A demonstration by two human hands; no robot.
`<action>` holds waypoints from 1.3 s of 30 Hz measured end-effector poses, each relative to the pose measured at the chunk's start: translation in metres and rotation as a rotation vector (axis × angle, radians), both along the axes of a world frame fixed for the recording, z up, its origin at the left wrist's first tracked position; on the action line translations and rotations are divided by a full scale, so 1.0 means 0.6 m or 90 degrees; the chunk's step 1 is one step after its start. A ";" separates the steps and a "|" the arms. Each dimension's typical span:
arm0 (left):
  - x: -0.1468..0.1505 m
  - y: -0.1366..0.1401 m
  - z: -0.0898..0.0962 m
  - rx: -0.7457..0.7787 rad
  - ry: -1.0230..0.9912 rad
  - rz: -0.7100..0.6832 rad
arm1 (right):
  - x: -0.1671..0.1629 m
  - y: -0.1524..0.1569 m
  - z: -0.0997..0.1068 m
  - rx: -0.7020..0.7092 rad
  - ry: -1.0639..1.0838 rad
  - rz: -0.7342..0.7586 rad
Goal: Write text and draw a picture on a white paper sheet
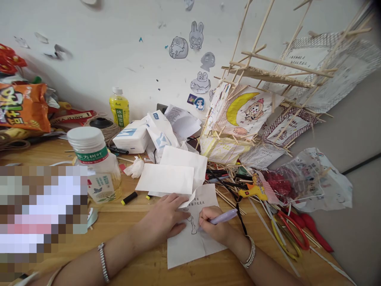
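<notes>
A white sheet of paper lies on the wooden table, bearing handwritten characters and a partly drawn line figure. My left hand rests flat across the sheet's left side, fingers stretched out. In my right hand a light purple pen is gripped, its tip close to the drawn figure. The pen's point is mostly hidden by my fingers. Just above my left hand are more blank white sheets, overlapping each other. A black marker cap sits to the left of them.
At left stand a clear plastic jar and a yellow drink bottle. Behind the sheets are tissue packs. On the right are a stick frame with drawn panels, a yellow glue gun and red-handled scissors.
</notes>
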State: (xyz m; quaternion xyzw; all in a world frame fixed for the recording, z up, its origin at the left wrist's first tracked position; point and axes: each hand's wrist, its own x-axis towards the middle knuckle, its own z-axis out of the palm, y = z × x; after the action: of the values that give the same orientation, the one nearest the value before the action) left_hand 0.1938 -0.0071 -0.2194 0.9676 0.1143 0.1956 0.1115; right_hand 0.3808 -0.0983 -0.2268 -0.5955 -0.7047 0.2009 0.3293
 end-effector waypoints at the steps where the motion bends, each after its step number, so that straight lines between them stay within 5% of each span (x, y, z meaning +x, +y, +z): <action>1: 0.000 0.000 0.000 -0.001 -0.003 -0.001 | 0.000 0.000 0.000 -0.001 0.000 0.003; 39: 0.000 0.000 -0.001 -0.002 -0.017 -0.002 | -0.001 -0.002 0.002 -0.013 0.004 -0.016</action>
State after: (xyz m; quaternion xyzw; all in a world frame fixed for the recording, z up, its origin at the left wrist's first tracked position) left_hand 0.1938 -0.0073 -0.2198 0.9649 0.1113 0.2082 0.1150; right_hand 0.3799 -0.0994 -0.2257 -0.6068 -0.6943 0.2060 0.3276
